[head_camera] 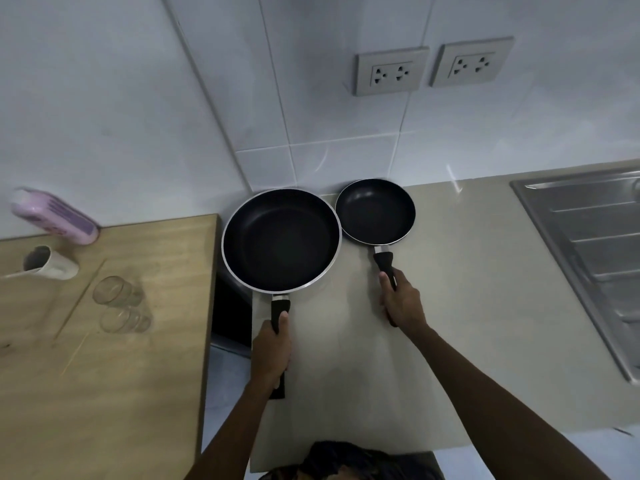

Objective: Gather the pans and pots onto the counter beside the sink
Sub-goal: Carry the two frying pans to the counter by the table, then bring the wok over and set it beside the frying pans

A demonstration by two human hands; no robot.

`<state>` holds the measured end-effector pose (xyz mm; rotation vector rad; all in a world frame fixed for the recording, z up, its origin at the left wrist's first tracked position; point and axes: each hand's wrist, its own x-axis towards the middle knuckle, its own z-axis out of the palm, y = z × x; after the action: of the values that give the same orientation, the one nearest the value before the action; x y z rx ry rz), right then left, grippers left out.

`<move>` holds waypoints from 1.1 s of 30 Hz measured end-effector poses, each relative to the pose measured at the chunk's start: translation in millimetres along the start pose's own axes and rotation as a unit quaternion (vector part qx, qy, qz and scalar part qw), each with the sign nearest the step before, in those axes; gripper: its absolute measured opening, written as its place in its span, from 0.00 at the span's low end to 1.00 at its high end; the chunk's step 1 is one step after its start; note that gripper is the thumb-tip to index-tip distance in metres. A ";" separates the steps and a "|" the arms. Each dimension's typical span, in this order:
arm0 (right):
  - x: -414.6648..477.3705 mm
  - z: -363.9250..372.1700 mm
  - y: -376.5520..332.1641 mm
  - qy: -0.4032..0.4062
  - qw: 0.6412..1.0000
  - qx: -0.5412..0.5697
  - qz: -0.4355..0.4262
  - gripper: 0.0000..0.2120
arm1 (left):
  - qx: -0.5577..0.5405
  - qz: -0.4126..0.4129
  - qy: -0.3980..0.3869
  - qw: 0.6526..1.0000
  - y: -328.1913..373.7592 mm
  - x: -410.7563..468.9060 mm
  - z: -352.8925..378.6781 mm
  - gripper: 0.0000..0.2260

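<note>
Two black non-stick frying pans rest side by side at the back left of the beige counter [467, 289], rims nearly touching. The large pan [281, 240] overhangs the counter's left edge a little. My left hand [272, 351] is closed around its black handle. The small pan [375, 211] sits to its right, near the wall. My right hand [401, 299] grips the small pan's black handle. The steel sink [588, 237] with its ribbed drainer lies at the right end of the same counter.
A wooden table [121, 393] stands left of the counter across a dark gap [230, 313]. On it are two clear glasses [117, 292], a white cup [52, 263] on its side, a pink-purple bottle [55, 216] and thin wooden sticks. Two wall sockets [433, 65] sit above the counter.
</note>
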<state>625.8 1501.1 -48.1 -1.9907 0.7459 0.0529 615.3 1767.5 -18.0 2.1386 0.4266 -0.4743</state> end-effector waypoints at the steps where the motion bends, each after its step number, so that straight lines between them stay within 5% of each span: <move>1: 0.2 -2.8 -0.6 -0.004 1.000 -0.010 -0.001 0.22 | 0.022 -0.001 0.007 1.000 1.2 0.6 1.1 0.23; 8: -11.6 -39.8 12.0 0.001 0.988 -0.135 -0.069 0.23 | 0.102 -0.001 0.021 0.995 -1.6 -17.1 13.4 0.31; 13: -38.3 -79.8 41.4 -0.009 0.961 -0.213 -0.176 0.23 | 0.333 0.197 0.117 0.915 6.9 -61.5 35.2 0.32; 23: -90.0 -253.8 149.6 0.052 0.859 -0.383 -0.335 0.24 | 0.405 0.447 0.009 0.797 109.5 -180.4 231.6 0.28; 33: -164.4 -519.0 302.7 0.162 0.882 -0.423 -0.131 0.27 | 0.407 0.596 -0.112 0.682 228.4 -331.3 471.1 0.34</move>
<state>198.0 1057.7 43.4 -2.9831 0.7146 -0.1461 349.8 1211.2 43.9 2.5313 -1.5631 -0.1037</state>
